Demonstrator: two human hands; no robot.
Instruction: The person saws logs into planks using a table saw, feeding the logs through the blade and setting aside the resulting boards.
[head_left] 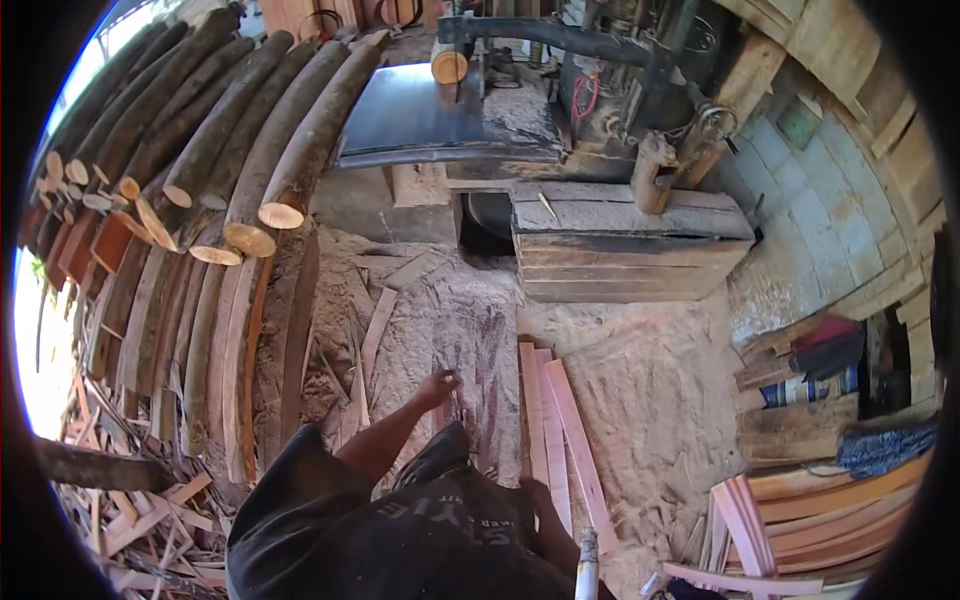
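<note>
My left hand (438, 388) is stretched forward over the sawdust-covered ground, in front of my body. Its fingers look curled in, and nothing shows sticking out of them. Of my right arm (548, 525) only a shadowed part shows beside my dark shirt; the hand itself is out of sight. Ahead stands a band saw with a dark metal table (410, 115), where a short round log (450, 67) rests by the blade. Right of my body, several pinkish sawn strips (575, 440) lie lengthwise on the ground. A white stick with a grey end (587, 568) shows close up at the lower edge.
Bark-covered logs (235, 130) are piled at the left, their cut ends toward me. A plank-covered box (630, 265) juts out below the saw. Scrap wood (150, 530) litters the lower left. Stacked sawn strips (830, 530) fill the lower right, near a block wall (800, 200).
</note>
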